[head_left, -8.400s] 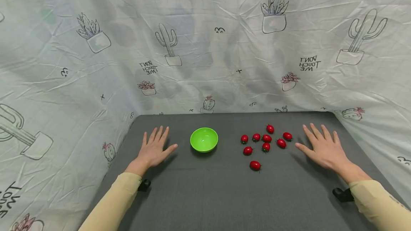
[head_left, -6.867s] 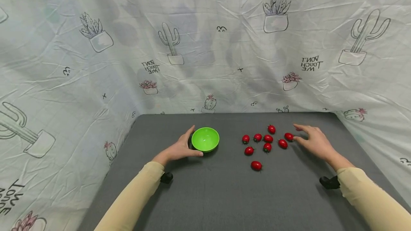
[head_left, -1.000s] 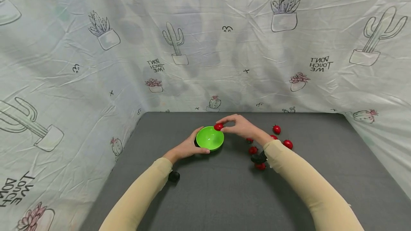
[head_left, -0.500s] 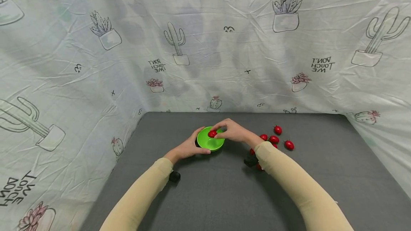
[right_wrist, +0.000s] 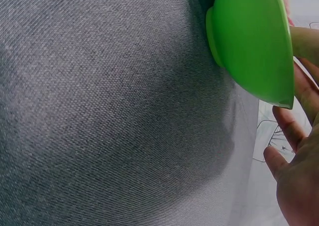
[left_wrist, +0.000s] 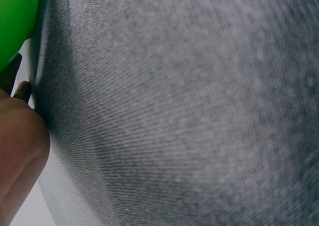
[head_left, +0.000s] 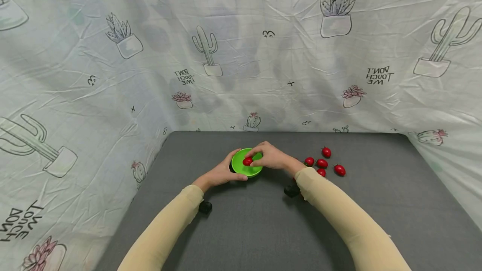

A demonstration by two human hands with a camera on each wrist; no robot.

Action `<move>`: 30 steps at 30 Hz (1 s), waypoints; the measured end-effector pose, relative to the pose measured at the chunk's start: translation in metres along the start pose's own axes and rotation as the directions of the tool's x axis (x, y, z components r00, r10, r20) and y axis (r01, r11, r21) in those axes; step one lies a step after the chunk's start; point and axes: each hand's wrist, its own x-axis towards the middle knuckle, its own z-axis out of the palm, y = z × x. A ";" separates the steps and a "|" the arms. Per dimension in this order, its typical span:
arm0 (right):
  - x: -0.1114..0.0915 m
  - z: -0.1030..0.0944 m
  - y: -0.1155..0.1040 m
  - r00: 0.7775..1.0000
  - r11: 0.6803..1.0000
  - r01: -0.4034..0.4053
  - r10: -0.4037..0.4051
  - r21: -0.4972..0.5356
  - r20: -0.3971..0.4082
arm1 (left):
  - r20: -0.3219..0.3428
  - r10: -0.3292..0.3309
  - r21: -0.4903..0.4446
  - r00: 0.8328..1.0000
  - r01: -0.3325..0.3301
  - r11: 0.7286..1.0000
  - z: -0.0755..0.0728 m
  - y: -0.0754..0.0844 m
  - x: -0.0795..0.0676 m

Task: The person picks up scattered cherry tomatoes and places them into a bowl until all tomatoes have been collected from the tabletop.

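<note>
A small green bowl [head_left: 253, 171] stands on the dark grey table. My left hand [head_left: 219, 175] grips it from the left, thumb along the near side and fingers round the far side. My right hand [head_left: 272, 157] reaches over the right rim and pinches a red cherry tomato [head_left: 247, 161] inside the bowl. In the left wrist view the bowl's outer wall [left_wrist: 15, 22] shows at the upper left. The right wrist view has the bowl's side [right_wrist: 254, 42] beside the right hand [right_wrist: 304, 181]; the tomato is mostly hidden there.
Several cherry tomatoes [head_left: 321, 163] lie loose to the right, some partly covered by the right forearm. Black wrist cameras [head_left: 205, 207] hang under both sleeves. A patterned white cloth [head_left: 233, 53] hangs behind the table [head_left: 241, 229] and along its sides.
The right hand has carried a cherry tomato from the pile leftward over the rim and down into the bowl. The left hand, open on the table at first, came to the bowl and holds it.
</note>
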 end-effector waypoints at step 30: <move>-0.038 -0.033 -0.002 0.995 0.996 -0.040 0.047 0.076 -0.090 | -0.013 -0.031 0.009 0.999 0.031 0.999 0.000 0.000 0.000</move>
